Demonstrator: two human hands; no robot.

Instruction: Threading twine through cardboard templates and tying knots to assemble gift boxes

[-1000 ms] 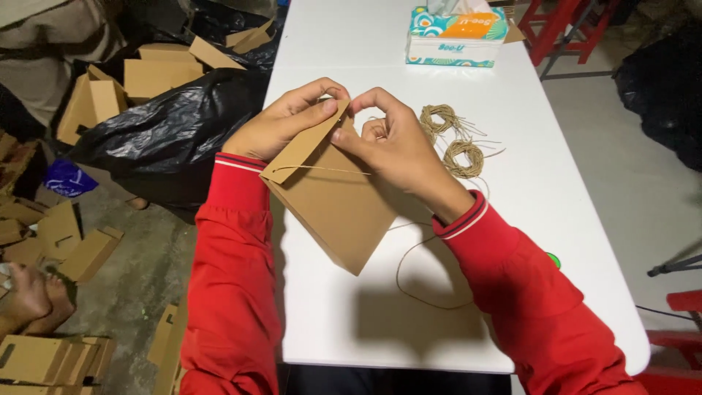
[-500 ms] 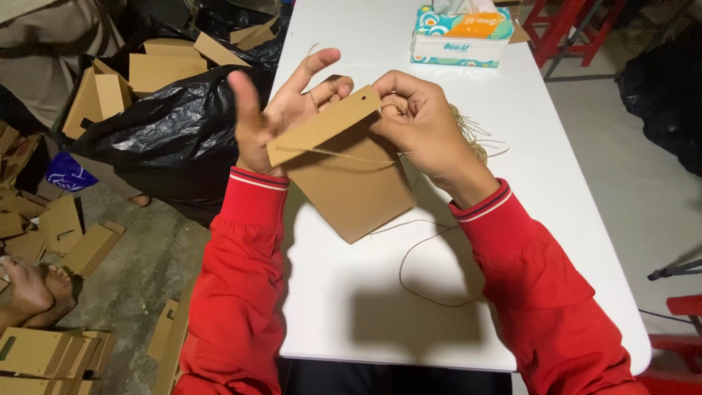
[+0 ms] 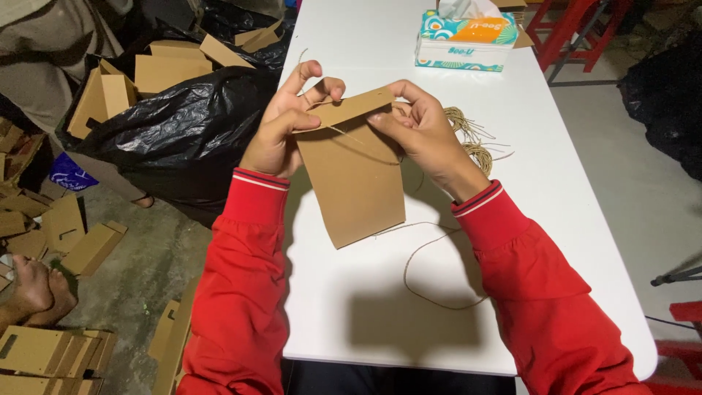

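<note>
While both hands work above the white table, the head view shows a flat brown paper bag held up between them, its folded top flap uppermost and its lower end hanging clear of the tabletop (a shadow lies on the table below it). The left hand pinches the flap's left corner between thumb and fingers, clamped on the paper, with the forefinger raised and a thin end of string rising past it. The right hand grips the flap's right part, thumb on the front face and fingers curled behind, also closed on the bag. A strand of brown twine crosses the bag's front just under the flap, then trails down and loops loosely over the table beneath the right forearm. Both arms wear red sleeves with striped cuffs.

Just beyond the right hand lie small coils of twine on the table. Farther back stands a tissue box, well apart from the hands. Left of the table, a black plastic sack sits on the floor among brown cardboard boxes, and another person's bare feet show at the left edge.
</note>
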